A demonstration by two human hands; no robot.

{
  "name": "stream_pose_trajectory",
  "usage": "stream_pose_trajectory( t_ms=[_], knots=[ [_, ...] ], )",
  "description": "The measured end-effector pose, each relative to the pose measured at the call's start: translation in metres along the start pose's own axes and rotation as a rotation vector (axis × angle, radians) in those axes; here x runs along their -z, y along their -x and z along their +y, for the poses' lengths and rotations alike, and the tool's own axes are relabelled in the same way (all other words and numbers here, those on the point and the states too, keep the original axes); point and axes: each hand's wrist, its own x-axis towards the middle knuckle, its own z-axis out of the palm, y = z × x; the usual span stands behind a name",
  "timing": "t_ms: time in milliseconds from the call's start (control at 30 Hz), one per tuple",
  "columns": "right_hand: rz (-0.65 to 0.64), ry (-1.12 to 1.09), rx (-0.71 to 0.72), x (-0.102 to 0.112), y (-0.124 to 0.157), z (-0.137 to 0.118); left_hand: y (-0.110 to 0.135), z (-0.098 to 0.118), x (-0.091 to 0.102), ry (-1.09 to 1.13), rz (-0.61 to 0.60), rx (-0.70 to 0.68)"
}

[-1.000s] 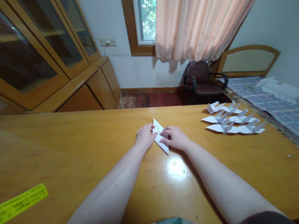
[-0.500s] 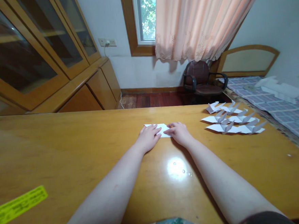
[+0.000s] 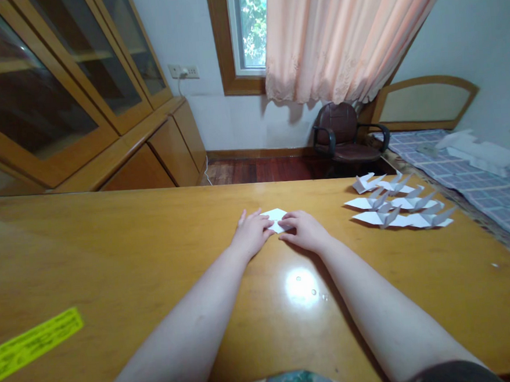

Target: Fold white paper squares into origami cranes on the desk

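A small folded piece of white paper [image 3: 276, 214] lies flat on the wooden table in front of me, its far edge coming to a blunt point. At its left end my left hand [image 3: 250, 234] is closed on the paper, thumb and fingers near the middle. From the other side my right hand [image 3: 306, 230] grips the right end, its fingertips bent over the surface. Both hands cover the paper's ends, so its full outline is hidden.
Several folded white paper cranes [image 3: 373, 219] stand in rows at the table's [image 3: 155, 262] far right. A yellow strip with dark writing [image 3: 34, 345] appears at lower left. Beyond the table are a brown armchair [image 3: 342, 132], a cabinet [image 3: 139, 158] and a bed [image 3: 476, 175].
The paper's visible outline has changed from a flat-topped strip to a shape with a pointed far edge. My hands have shifted slightly and my right fingers curl more over it.
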Motion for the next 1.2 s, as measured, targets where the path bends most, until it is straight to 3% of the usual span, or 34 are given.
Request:
stream_pose_trajectory(
  t_ms=[233, 433, 767, 1200],
  knots=[
    [0.009, 0.028, -0.046, -0.003, -0.002, 0.004, -0.002, -0.003, 0.001, 0.051, -0.012, -0.050],
    [0.028, 0.037, -0.047, 0.000, 0.000, 0.000, -0.004, -0.003, 0.003, 0.072, 0.000, -0.020],
    [-0.014, 0.132, -0.182, 0.000, 0.000, -0.003, -0.003, 0.000, 0.003, 0.008, 0.014, 0.063],
    [-0.028, 0.159, -0.174, 0.003, -0.001, -0.009, -0.001, 0.007, 0.003, -0.024, -0.005, 0.077]
  ],
)
